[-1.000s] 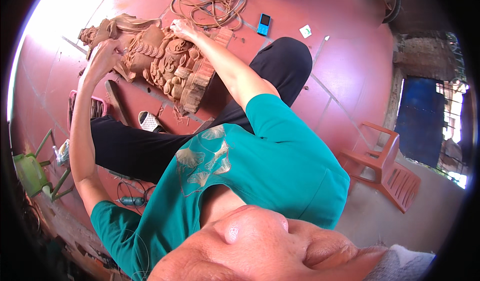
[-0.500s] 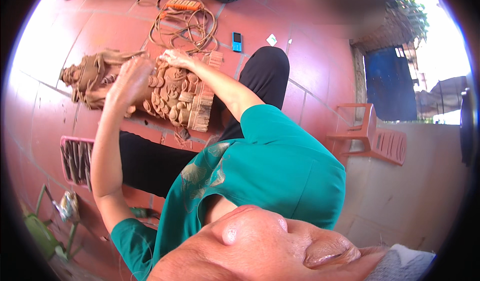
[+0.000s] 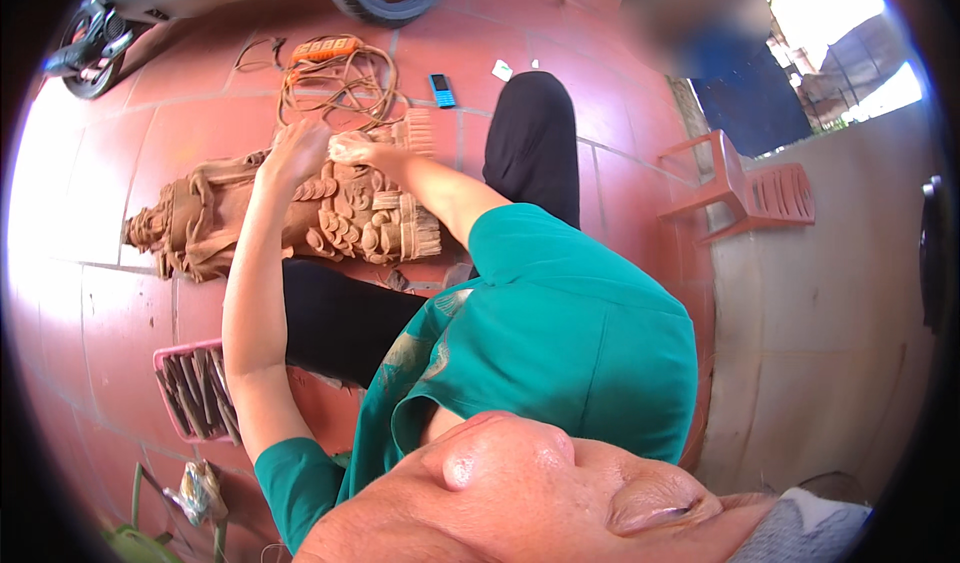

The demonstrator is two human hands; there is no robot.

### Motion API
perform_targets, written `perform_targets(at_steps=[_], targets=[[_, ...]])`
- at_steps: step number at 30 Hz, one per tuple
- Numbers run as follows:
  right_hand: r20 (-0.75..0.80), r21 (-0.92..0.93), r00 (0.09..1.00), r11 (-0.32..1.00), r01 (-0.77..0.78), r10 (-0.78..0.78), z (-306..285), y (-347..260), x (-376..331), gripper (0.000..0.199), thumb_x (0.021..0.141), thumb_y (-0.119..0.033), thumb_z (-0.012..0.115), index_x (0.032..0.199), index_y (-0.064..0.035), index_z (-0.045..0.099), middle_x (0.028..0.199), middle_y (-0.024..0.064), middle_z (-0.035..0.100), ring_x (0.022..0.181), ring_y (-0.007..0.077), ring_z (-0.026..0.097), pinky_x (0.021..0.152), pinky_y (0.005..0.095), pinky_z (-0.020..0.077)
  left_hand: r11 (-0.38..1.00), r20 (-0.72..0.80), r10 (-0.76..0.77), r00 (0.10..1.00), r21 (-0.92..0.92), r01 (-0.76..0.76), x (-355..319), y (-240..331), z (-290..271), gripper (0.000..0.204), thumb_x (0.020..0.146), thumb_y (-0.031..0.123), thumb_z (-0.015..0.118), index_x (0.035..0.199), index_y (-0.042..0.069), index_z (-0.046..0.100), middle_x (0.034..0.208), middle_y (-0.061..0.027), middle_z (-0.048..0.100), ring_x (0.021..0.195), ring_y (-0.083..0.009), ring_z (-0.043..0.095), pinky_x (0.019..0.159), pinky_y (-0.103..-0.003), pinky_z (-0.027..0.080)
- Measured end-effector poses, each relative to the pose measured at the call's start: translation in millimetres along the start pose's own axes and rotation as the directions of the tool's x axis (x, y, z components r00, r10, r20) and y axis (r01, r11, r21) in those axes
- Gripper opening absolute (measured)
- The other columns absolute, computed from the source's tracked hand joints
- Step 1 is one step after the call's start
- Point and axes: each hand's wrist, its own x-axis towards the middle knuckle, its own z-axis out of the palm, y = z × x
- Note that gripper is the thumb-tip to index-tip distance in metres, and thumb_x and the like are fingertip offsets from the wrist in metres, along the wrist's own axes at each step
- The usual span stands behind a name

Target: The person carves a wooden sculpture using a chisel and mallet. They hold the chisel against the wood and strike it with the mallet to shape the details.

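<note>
The carved wooden statue [image 3: 300,218] lies on its side on the red tiled floor [image 3: 100,333], against the person's legs. The left hand [image 3: 292,153] rests flat on it, fingers loose; the right hand [image 3: 352,149] is clenched beside it. Nearby lie an orange extension cord [image 3: 335,78], a blue phone [image 3: 442,90], a pink tray of chisels [image 3: 195,393] and a red plastic chair [image 3: 750,188].

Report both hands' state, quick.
Left hand: resting on the wooden carving, grip cannot be told.
Right hand: closed on the carving's upper edge; any tool is hidden.
</note>
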Motion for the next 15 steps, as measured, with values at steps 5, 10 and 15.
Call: perform_targets(at_steps=[5, 10, 15], targets=[[-0.103, -0.032, 0.985, 0.989, -0.144, 0.140, 52.0, 100.2, -3.8, 0.045, 0.096, -0.043, 0.038, 0.120, -0.0109, 0.058, 0.118, 0.0155, 0.064, 0.108, 0.0353, 0.061, 0.091, 0.0487, 0.0467, 0.977, 0.072, 0.063, 0.995, -0.208, -0.047, 11.2, 57.9, -5.2, 0.008, 0.075, 0.004, 0.062, 0.081, 0.002, 0.067, 0.080, -0.0225, 0.065, 0.080, -0.0397, 0.064, 0.069, -0.045, 0.049], [-0.092, 0.032, 0.996, 0.999, 0.001, 0.002, 20.1, 10.8, 6.3, 0.052, 0.097, -0.055, 0.032, 0.132, -0.0231, 0.055, 0.134, 0.0088, 0.057, 0.119, 0.0339, 0.055, 0.100, 0.0482, 0.0423, 0.977, 0.121, -0.080, 0.989, -0.190, 0.102, -17.9, 7.6, -12.4, 0.006, 0.075, 0.004, 0.066, 0.080, 0.001, 0.067, 0.079, -0.0224, 0.066, 0.075, -0.0375, 0.066, 0.067, -0.043, 0.050], [-0.081, 0.056, 0.997, 0.998, 0.019, -0.014, 13.1, -0.1, 8.5, 0.057, 0.096, -0.059, 0.032, 0.128, -0.0192, 0.059, 0.133, 0.0049, 0.058, 0.120, 0.0298, 0.057, 0.099, 0.0453, 0.0449, 0.975, 0.049, -0.123, 0.991, -0.182, 0.130, -33.5, -25.7, 0.0, 0.009, 0.077, 0.002, 0.058, 0.081, 0.003, 0.066, 0.079, -0.0228, 0.066, 0.083, -0.0399, 0.066, 0.071, -0.047, 0.049]])
